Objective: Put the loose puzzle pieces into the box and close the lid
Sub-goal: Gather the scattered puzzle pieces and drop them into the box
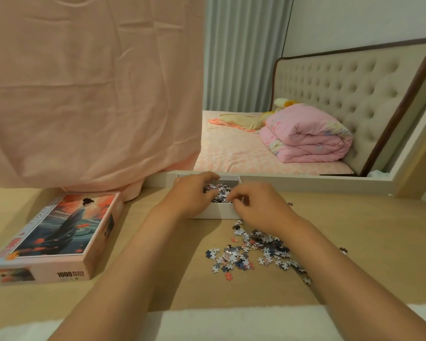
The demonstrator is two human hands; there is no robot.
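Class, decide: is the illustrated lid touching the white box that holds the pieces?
Apart. The head view shows a strip of bare table between the lid and the white box.

Left hand and right hand over the white box, possibly both on puzzle pieces.

The only readable print is on the puzzle-box lid, which lies near the left edge of the tabletop. On the lid's side wall facing the near edge, toward its right end, stands a bold dark "1000". Two small stacked words just beside it seem to read "PIECE PUZZLE", though they are blurred. A line of pale lettering runs along the left margin of the lid's picture face, and orange lettering along its left wall; both are too smeared to read
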